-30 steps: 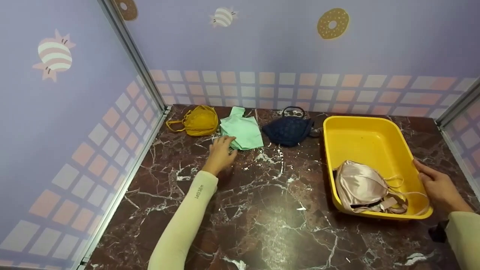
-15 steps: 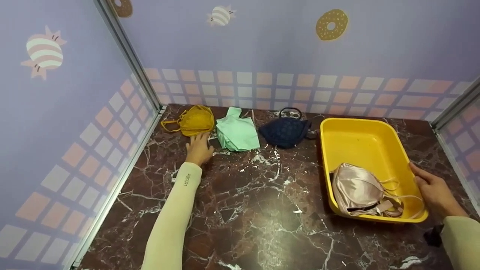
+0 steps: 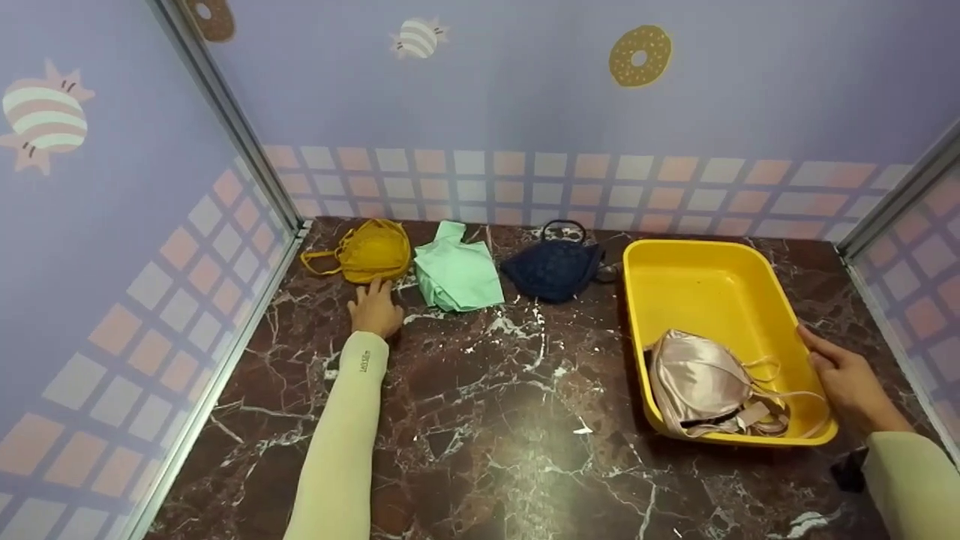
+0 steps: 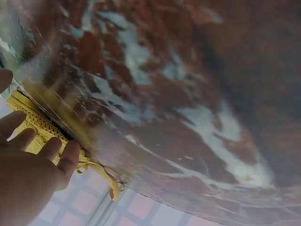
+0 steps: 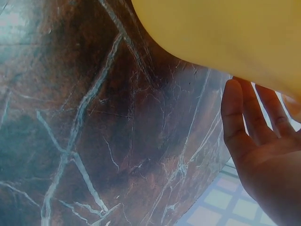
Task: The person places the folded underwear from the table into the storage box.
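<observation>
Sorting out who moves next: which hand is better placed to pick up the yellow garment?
Left, I'd judge. The left hand is right at the near edge of the yellow garment, fingers extended; the right hand is far off, at the yellow tray's outer side.

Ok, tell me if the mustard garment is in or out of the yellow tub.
Out: the mustard garment lies on the marbled table, left of the yellow tub, the left hand at its near edge.
</observation>
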Action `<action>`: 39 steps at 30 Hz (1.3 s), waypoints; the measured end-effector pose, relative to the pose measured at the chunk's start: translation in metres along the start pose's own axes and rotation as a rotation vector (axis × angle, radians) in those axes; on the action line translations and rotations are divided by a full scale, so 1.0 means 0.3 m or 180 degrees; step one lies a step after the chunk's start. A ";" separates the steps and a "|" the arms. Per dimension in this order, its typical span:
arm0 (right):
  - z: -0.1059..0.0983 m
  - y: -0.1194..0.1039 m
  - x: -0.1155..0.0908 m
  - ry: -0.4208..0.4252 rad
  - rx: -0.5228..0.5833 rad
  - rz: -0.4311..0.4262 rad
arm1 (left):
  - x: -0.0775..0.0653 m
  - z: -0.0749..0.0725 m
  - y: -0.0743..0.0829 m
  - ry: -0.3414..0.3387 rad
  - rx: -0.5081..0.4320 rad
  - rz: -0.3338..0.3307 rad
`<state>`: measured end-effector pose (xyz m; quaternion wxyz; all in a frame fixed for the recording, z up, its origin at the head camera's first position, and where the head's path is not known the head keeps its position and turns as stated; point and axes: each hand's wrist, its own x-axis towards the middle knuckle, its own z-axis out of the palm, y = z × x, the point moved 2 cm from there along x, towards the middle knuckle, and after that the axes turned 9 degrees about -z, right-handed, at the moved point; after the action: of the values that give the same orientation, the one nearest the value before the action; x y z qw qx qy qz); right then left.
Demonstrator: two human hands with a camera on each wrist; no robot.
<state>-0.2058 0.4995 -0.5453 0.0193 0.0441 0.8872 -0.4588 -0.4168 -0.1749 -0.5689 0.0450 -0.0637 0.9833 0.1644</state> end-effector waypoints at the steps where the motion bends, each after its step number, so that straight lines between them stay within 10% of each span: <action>1: 0.003 -0.003 0.002 -0.0003 0.0002 -0.0001 | 0.002 0.000 -0.003 0.0000 0.0000 0.0006; 16: 0.042 -0.013 0.011 -0.0031 0.0093 0.0005 | -0.010 -0.011 0.005 -0.0274 0.0010 -0.0230; 39: 0.023 0.022 0.008 0.0092 0.0093 0.0137 | -0.106 -0.070 -0.005 -0.0096 0.0108 0.0403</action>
<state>-0.2076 0.4978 -0.5547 0.0158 0.0701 0.8795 -0.4705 -0.3867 -0.1797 -0.5462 0.0504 0.0020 0.9872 0.1511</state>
